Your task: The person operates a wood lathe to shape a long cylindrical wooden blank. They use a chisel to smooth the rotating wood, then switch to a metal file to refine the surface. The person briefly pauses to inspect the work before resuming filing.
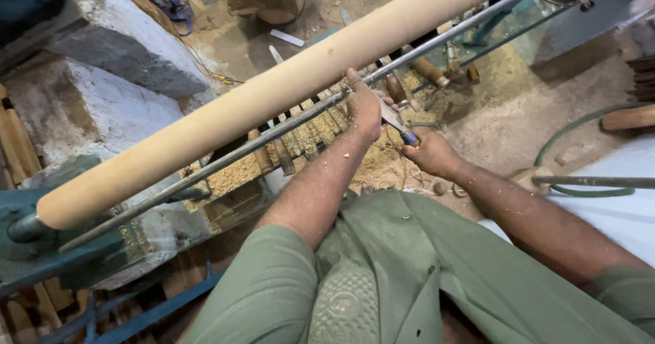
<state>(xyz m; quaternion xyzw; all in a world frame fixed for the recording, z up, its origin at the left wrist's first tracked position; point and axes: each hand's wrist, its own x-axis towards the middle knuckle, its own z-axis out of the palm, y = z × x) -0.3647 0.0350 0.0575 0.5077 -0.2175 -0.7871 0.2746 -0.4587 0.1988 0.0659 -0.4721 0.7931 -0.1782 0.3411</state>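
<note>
green shirt (382, 276) lowest in frame. both hands clamped on chisel (396, 120): left hand (364, 105) at rail (273, 131), right hand (430, 153) on handle. wooden cylinder (273, 92) already smooth, round; shavings (361, 153) below.

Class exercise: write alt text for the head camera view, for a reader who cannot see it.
A person's left hand steadies a chisel on a metal rest bar against a long pale wooden cylinder on a lathe; the right hand grips its handle. Sawdust lies below.

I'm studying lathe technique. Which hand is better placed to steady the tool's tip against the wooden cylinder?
The left hand: it pins the chisel on the metal rest bar, right beside the wooden cylinder. The right hand sits farther back on the handle.
</note>
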